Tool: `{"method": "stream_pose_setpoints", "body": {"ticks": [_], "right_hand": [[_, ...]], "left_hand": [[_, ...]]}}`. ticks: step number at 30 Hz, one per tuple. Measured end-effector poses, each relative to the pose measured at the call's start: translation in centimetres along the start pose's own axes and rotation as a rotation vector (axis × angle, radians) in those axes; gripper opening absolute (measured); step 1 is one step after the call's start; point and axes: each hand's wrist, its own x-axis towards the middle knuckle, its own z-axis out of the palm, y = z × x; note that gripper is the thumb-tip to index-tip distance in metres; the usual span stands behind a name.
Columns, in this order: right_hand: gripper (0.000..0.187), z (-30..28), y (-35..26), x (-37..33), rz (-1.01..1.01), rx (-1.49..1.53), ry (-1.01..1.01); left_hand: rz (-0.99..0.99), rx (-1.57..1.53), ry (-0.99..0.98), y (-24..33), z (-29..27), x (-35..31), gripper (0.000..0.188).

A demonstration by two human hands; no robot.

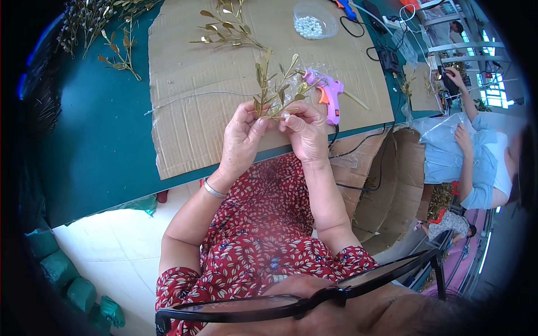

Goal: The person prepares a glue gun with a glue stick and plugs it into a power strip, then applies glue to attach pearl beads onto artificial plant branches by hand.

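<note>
A gold artificial leaf sprig is held between both hands over the cardboard. My left hand is closed, pinching its stem between thumb and fingers. My right hand is closed too, its thumb and forefinger pressed on a small white bead against the stem. Just beyond that hand lies a purple glue gun with an orange trigger, its nozzle close to the sprig's leaves and a glue stick beside it. Clear stringy plastic or glue lies around the nozzle.
A cardboard sheet covers part of the green table. Farther off are a clear tub of white pearl beads, loose gold sprigs and a blue-handled tool. Black cables run at the right, near an open carton and a co-worker.
</note>
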Motion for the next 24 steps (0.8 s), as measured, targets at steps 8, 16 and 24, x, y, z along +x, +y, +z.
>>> {"method": "stream_pose_setpoints", "body": {"ticks": [8,16,24], "right_hand": [[0.018,0.04,0.91,-0.03,0.008,0.190,-0.021],[0.017,0.08,0.09,-0.23,-0.078,-0.027,0.026],[0.013,0.16,0.79,-0.06,0.016,0.164,0.014]], "left_hand": [[0.023,0.056,-0.012,0.16,0.09,0.08,0.027],[0.001,0.025,0.021,0.01,0.27,0.00,0.026],[0.024,0.021,0.026,-0.11,0.37,0.11,0.024]]}}
